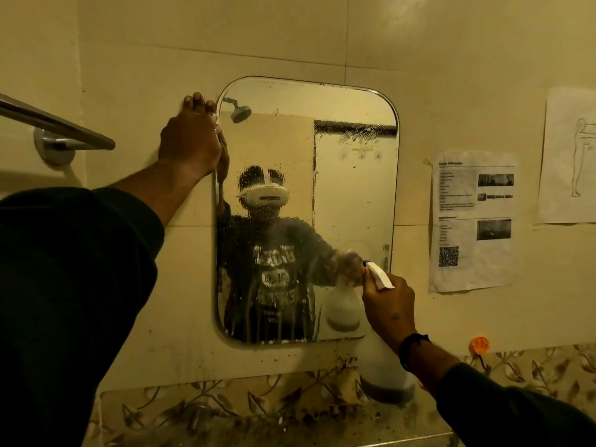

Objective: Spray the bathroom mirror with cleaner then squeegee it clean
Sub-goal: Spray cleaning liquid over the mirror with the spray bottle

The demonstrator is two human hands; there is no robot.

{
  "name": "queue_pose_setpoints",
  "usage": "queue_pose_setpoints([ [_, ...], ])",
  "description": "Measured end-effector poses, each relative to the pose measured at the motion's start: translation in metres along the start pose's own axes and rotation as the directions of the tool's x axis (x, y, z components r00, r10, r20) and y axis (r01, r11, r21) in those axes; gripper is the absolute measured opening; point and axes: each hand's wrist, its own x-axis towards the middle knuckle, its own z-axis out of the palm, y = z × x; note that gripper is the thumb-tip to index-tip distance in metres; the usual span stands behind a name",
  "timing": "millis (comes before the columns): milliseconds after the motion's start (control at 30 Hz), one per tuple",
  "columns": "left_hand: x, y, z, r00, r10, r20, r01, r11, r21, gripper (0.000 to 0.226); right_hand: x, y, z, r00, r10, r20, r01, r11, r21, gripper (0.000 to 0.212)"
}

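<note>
Your left sleeve [74, 285] fills the near corner to the left of the mirror [306, 204], dark and pushed up the forearm. Your left hand [193, 140] rests at the mirror's upper left edge, fingers curled over the rim with the fingertips partly on the wall tile beside it; how firmly it grips the rim cannot be told. Your right hand [388, 304] is at the mirror's lower right corner, clamped around the neck of a white spray bottle [385, 372], whose nozzle points at the glass and sits just off its surface. The bottle body hangs below the hand and extends past the mirror's bottom edge. A dark band [411, 348] circles your right wrist. The two hands are well apart, at opposite corners of the mirror. The mirror hangs upright on the tiled wall, rounded at the corners, its surface covered in droplets, with runs streaking down the lower half. Left of the mirror a metal towel bar [54, 124] projects from the wall. Right of the mirror two printed sheets [471, 221] are taped to the tile, and an orange hook [479, 345] sits below them.
</note>
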Motion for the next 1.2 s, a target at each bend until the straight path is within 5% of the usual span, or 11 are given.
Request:
queue_pose_setpoints([
  [267, 0.001, -0.001, 0.001, 1.000, -0.006, -0.002, 0.006, 1.000, -0.021, 0.031, 0.003, 0.008, -0.009, 0.996, 0.049, -0.081, -0.044, 0.997, 0.060, 0.024],
  [933, 0.001, -0.003, 0.003, 1.000, -0.001, 0.010, 0.001, 0.999, -0.045, 0.032, -0.015, 0.024, -0.007, 0.989, 0.124, 0.078, -0.115, 0.987, -0.110, 0.030],
  [1200, 0.002, -0.002, 0.000, 1.000, -0.003, 0.030, 0.004, 1.000, -0.010, 0.034, -0.032, 0.008, 0.000, 0.988, 0.002, 0.155, -0.015, 0.996, 0.086, 0.014],
])
